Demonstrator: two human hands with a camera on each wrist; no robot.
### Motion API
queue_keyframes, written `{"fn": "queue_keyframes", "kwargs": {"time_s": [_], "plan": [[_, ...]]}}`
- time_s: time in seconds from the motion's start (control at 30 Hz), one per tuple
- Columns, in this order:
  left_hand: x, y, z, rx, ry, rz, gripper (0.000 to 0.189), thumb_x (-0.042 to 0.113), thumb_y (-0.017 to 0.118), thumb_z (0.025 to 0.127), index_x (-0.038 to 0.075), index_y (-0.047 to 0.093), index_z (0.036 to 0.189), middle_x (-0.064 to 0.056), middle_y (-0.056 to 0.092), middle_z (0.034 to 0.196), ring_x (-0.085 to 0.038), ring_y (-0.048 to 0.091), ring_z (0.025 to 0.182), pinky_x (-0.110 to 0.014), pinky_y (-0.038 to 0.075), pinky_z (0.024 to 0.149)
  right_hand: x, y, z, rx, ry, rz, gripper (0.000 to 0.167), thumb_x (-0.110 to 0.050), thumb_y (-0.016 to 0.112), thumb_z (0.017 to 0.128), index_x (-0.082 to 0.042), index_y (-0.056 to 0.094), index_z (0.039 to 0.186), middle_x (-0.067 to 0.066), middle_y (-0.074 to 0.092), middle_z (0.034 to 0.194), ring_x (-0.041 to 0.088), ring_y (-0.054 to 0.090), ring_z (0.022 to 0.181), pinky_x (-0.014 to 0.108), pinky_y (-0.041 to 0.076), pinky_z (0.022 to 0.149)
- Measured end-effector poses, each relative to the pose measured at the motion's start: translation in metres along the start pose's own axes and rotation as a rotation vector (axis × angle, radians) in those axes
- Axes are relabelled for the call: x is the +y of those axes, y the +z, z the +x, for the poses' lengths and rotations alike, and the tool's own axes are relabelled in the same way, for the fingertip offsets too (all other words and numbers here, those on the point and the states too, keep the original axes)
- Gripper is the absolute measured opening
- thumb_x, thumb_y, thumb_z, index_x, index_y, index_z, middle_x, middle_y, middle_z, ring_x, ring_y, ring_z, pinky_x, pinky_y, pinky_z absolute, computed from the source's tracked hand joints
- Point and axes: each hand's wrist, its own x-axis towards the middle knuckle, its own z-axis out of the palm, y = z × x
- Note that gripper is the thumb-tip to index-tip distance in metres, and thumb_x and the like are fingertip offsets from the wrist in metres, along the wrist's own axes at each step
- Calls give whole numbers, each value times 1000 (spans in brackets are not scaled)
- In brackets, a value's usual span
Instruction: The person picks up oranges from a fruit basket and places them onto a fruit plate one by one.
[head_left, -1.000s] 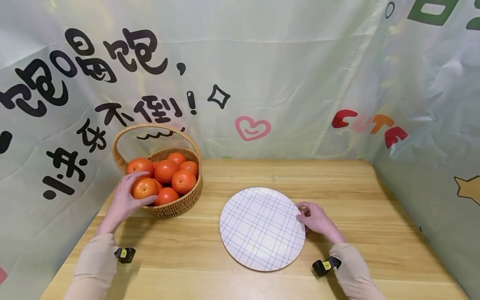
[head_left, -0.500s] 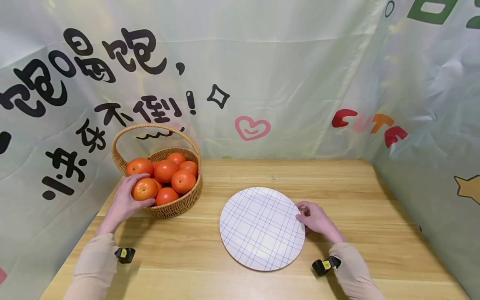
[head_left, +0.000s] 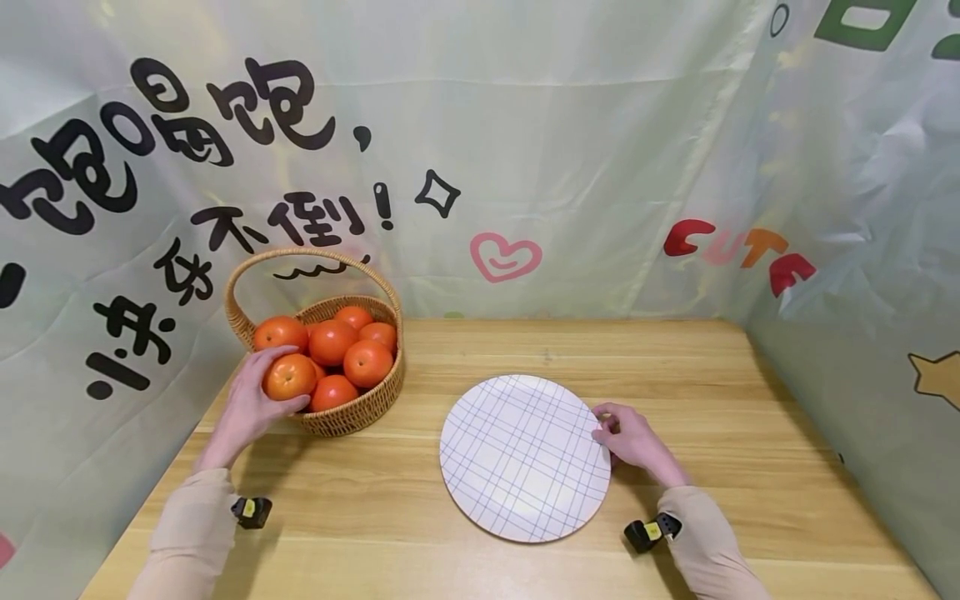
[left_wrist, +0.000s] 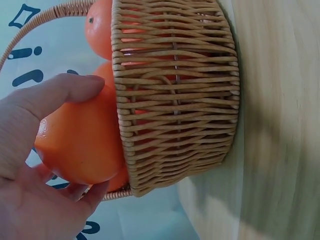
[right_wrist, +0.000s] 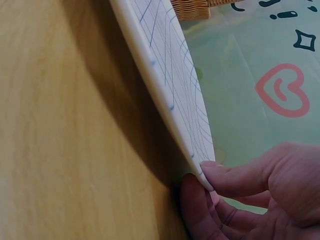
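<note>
A wicker basket (head_left: pixel 341 417) with a tall handle stands at the left, filled with several round orange-red tomatoes (head_left: pixel 332 342). At its near left side, my left hand (head_left: pixel 251 400) grips one smooth, more orange tomato (head_left: pixel 289 377). The left wrist view shows the thumb and fingers curled round this tomato (left_wrist: pixel 82 140), low over the basket's rim. My right hand (head_left: pixel 633 437) pinches the right edge of a round white plate (head_left: pixel 525 458) with a blue grid pattern. In the right wrist view, the thumb lies on the plate's (right_wrist: pixel 170 95) top and fingers are beneath its edge.
The wooden table (head_left: pixel 360 517) carries the basket and the plate, with a stretch of bare wood between them. Printed cloth walls (head_left: pixel 585 167) enclose the back and both sides. Black wrist cameras sit on both sleeves.
My left hand's fingers have drawn in a little closer round the tomato, which has shifted very slightly. The right hand, plate and basket stay where they were.
</note>
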Motion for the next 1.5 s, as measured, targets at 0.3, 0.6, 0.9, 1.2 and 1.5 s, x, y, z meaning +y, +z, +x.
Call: {"fn": "queue_keyframes", "kwargs": {"time_s": [0.3, 0.6, 0.9, 1.2, 1.5], "plan": [[16, 6, 2, 42, 40, 8, 70, 4, 86, 71, 3, 55, 134, -27, 49, 139, -43, 48, 120, -61, 39, 93, 0, 1, 0, 22, -13, -9, 38, 1, 63, 91, 11, 56, 127, 14, 58, 87, 20, 56, 72, 32, 51, 55], [32, 12, 4, 54, 38, 14, 69, 5, 85, 72, 1, 54, 133, -24, 53, 137, -42, 53, 116, -57, 42, 92, -3, 1, -1, 15, 13, -11, 36, 1, 62, 92, 9, 57, 127, 13, 56, 86, 20, 54, 72, 31, 49, 57], [53, 28, 7, 46, 79, 6, 71, 12, 86, 71, 7, 55, 134, -19, 58, 135, -38, 55, 117, -55, 39, 96, -2, 2, -1, 16, 21, -9, 37, 1, 62, 92, 9, 57, 127, 12, 55, 86, 20, 54, 71, 31, 48, 57], [72, 54, 11, 18, 190, -55, 68, 9, 87, 69, 5, 58, 130, -15, 61, 128, -33, 57, 115, -49, 43, 95, -3, 2, 0, 11, 13, -16, 38, 0, 62, 91, 9, 57, 128, 12, 56, 87, 21, 53, 75, 31, 47, 61], [89, 74, 10, -45, 156, -76, 69, 14, 88, 71, 17, 58, 133, -12, 56, 133, -29, 59, 114, -51, 50, 93, -3, 3, -2, 16, 32, 5, 39, 1, 62, 92, 9, 55, 130, 13, 56, 88, 20, 54, 72, 32, 50, 57]]}}
